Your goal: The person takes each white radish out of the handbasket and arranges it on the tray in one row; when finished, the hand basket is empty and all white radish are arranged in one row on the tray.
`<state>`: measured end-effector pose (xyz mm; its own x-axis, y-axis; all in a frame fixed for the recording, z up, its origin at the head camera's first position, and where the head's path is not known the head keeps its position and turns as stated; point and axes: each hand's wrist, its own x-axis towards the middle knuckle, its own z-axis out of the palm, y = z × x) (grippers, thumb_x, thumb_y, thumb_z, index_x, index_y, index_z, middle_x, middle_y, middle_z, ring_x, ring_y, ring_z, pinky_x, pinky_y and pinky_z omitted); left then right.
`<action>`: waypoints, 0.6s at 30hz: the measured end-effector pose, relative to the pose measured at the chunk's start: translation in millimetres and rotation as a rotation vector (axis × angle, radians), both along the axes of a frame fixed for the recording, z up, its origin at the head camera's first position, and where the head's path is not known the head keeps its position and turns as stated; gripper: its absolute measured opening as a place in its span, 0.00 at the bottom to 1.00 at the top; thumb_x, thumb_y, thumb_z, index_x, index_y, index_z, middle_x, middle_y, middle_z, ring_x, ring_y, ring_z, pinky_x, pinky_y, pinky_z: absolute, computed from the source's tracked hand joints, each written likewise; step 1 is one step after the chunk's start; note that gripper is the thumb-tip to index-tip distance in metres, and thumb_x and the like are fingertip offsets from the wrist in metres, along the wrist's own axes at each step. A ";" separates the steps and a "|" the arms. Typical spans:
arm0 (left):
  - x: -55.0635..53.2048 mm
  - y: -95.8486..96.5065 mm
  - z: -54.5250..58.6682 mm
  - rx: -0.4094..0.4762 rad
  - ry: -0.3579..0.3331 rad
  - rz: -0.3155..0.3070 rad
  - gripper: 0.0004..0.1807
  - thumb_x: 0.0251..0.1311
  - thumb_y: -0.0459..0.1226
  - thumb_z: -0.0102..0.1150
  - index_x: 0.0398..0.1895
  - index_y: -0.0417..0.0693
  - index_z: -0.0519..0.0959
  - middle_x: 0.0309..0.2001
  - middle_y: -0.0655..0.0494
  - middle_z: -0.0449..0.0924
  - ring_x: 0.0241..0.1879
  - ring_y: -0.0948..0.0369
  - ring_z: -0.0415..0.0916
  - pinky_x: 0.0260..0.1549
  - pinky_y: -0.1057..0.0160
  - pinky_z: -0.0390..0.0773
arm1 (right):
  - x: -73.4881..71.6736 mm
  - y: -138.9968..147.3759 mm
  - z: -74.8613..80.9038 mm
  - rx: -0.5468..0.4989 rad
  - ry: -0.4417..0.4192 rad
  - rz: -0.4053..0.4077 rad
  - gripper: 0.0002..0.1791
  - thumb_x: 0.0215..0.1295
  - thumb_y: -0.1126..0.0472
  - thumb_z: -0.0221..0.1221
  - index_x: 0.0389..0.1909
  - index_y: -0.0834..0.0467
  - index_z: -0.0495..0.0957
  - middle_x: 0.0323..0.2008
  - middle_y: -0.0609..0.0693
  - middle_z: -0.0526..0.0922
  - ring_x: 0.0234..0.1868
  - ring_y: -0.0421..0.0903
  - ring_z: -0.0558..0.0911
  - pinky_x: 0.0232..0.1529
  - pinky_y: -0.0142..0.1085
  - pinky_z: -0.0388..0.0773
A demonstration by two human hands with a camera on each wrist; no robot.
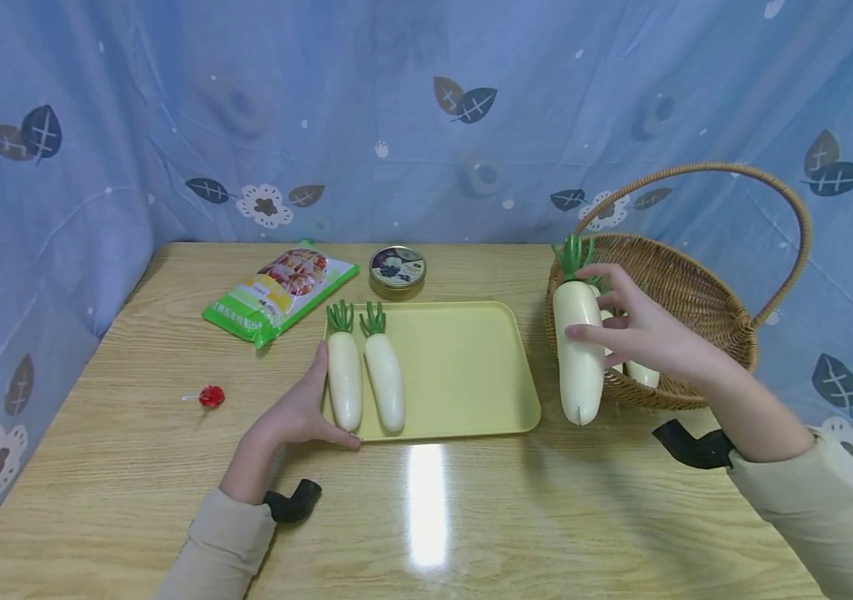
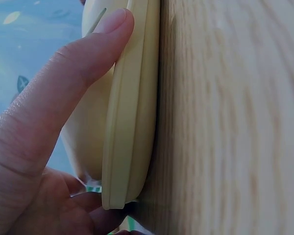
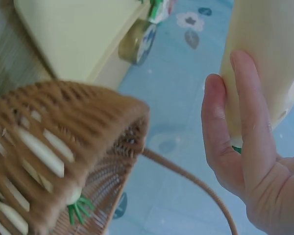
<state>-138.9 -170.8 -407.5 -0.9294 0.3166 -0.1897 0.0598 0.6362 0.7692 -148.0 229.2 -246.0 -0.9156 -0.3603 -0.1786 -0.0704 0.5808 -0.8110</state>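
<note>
My right hand (image 1: 644,329) holds a white radish (image 1: 579,375) with a green leafy top, its tip pointing toward me, by the near left rim of a wicker basket (image 1: 685,287). In the right wrist view its fingers (image 3: 255,103) lie along the radish. More white radishes (image 1: 642,373) sit inside the basket, partly hidden. My left hand (image 1: 297,414) grips the left end of a pale yellow tray (image 1: 464,371), thumb (image 2: 100,46) on its near rim and fingers at the left side. Two radishes lie side by side on the tray, one (image 1: 345,383) leftmost, the other (image 1: 386,382) beside it.
Behind the tray stands a round tin (image 1: 397,271). A green and white food packet (image 1: 281,292) lies at the back left, with a red lollipop (image 1: 211,396) nearer me. The basket's tall handle (image 1: 801,217) arches up at the right. A blue curtain (image 1: 366,108) hangs behind the table.
</note>
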 end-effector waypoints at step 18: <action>-0.3 -0.4 -1.2 -0.007 0.005 0.003 0.83 0.19 0.50 0.80 0.68 0.38 0.22 0.70 0.38 0.25 0.69 0.45 0.30 0.64 0.47 0.42 | -9.8 -40.8 -30.0 -0.102 -0.064 0.068 0.39 0.59 0.57 0.60 0.66 0.48 0.48 0.53 0.66 0.60 0.50 0.61 0.75 0.31 0.46 0.80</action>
